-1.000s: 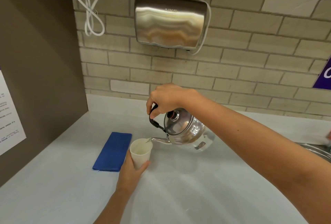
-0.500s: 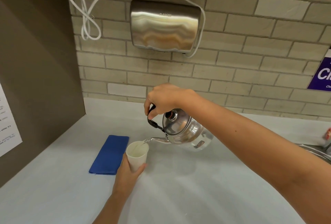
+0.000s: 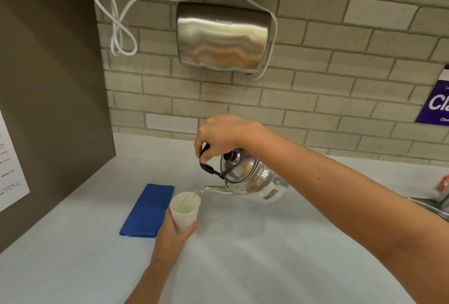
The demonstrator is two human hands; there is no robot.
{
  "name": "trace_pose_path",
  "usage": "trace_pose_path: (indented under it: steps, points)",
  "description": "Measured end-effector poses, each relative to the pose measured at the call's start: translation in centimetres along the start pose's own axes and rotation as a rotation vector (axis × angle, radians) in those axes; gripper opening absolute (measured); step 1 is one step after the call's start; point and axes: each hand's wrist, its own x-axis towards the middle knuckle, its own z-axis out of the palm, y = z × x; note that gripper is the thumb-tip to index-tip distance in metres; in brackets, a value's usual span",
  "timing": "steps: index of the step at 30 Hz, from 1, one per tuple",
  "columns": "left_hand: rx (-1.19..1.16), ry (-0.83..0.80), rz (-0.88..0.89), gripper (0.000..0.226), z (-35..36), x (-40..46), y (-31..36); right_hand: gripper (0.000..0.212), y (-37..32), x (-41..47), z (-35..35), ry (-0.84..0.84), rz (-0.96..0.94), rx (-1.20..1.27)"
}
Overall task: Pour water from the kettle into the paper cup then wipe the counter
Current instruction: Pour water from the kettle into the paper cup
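A shiny steel kettle (image 3: 252, 177) hangs tilted to the left above the pale counter (image 3: 267, 255). My right hand (image 3: 222, 133) grips its black handle from above. A thin stream of water runs from the spout into a white paper cup (image 3: 185, 211). My left hand (image 3: 171, 235) wraps the cup's lower part from the near side, and the cup is tipped slightly toward the spout. A folded blue cloth (image 3: 148, 210) lies flat on the counter just left of the cup.
A steel hand dryer (image 3: 222, 36) with a white looped cord (image 3: 119, 29) hangs on the brick wall behind. A brown side wall (image 3: 48, 109) bounds the counter on the left. A sink rim (image 3: 430, 206) shows at the right edge.
The kettle stays tilted over the cup and water keeps running. My head view has shifted slightly; both hands hold much the same places.
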Motion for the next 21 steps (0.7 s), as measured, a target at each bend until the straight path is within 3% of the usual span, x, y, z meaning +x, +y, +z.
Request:
trace_pose_path:
  steps: [21]
  points:
    - [-0.02,-0.002,0.007,0.071,-0.16,-0.08,-0.03,0.02,-0.7,0.98,0.0,-0.003,-0.016,-0.055]
